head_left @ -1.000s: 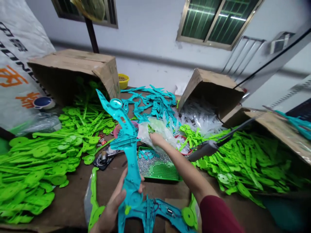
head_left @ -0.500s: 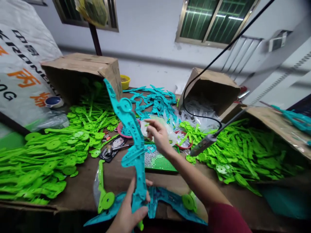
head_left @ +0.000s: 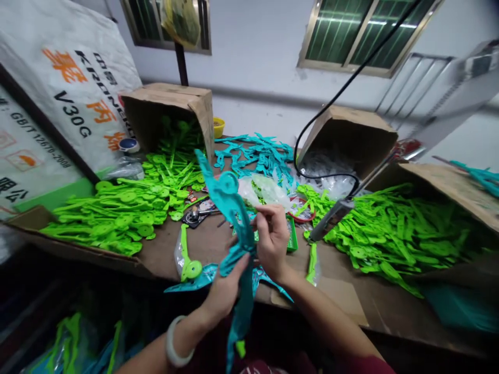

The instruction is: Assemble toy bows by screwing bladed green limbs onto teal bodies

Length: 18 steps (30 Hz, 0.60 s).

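My left hand is wrapped round the middle of a long teal plastic piece, which stands nearly upright before me. A round disc shows near its top and a small green part near its bottom. My right hand is closed in a pinch against the right side of the piece; what its fingertips hold is too small to make out. Behind my hands, on the table, lies another teal piece, partly hidden, with a green part at its left.
Green parts lie heaped at left and right. Teal parts are piled at the back between two cardboard boxes. A grey electric screwdriver hangs on a black cable at right. A clear bag lies mid-table.
My right hand has come back from the middle of the table to the teal piece. The piece has been brought nearer to me, and my left hand grips it around the middle. The view has shifted.
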{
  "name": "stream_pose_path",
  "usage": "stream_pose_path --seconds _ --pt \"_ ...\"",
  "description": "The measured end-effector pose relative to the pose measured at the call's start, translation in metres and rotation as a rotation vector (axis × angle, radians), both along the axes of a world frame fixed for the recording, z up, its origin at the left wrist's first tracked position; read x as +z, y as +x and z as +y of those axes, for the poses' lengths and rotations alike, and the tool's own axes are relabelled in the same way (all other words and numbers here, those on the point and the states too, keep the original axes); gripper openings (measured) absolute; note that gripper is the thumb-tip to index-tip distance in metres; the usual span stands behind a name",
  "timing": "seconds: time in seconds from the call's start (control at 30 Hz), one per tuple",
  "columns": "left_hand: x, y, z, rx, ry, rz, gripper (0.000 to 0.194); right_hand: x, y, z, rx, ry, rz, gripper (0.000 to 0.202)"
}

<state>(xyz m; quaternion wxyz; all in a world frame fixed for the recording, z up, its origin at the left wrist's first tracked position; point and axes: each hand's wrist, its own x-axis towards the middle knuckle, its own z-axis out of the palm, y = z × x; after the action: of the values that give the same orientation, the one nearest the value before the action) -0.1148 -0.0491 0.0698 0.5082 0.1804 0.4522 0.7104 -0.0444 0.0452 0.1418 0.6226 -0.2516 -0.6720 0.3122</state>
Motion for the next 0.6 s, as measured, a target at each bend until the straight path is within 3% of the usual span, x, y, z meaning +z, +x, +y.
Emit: stream_pose_path --seconds 0.07,0.13,0.2,0.23,0.27,0.37,0.43,0.53,0.6 --pt "-0.019 0.009 -0.005 -0.157 0.080 0.088 0.072 -0.001 0.006 -0.004 -0.013 -0.008 -0.027 0.013" --pt "-0.028 0.006 -0.006 -0.391 0.206 0.139 0.092 -0.005 0.010 -0.007 0.022 -0.026 -0.087 0.012" --pt "-0.025 -0.005 -0.004 -0.560 0.333 0.115 0.105 -0.013 0.014 -0.011 0.053 -0.032 -0.146 0.013" --pt "-0.020 -0.011 -0.002 -0.564 0.369 0.086 0.102 -0.018 0.015 -0.013 0.068 -0.027 -0.169 0.013" --pt "-0.013 -0.016 0.000 -0.516 0.382 0.055 0.093 -0.022 0.017 -0.016 0.090 -0.021 -0.190 0.013" --pt "0.008 -0.024 0.005 -0.182 0.290 0.002 0.061 -0.028 0.023 -0.025 0.128 0.004 -0.172 0.010" --pt "0.018 -0.021 0.006 -0.029 0.172 0.045 0.055 -0.024 0.029 -0.030 0.099 0.098 -0.145 0.012" --pt "0.023 -0.010 0.003 0.055 0.005 0.158 0.039 -0.009 0.038 -0.032 0.092 0.391 -0.247 0.023" --pt "0.023 -0.002 0.000 0.080 -0.016 0.207 0.027 -0.002 0.044 -0.032 0.147 0.552 -0.374 0.028"
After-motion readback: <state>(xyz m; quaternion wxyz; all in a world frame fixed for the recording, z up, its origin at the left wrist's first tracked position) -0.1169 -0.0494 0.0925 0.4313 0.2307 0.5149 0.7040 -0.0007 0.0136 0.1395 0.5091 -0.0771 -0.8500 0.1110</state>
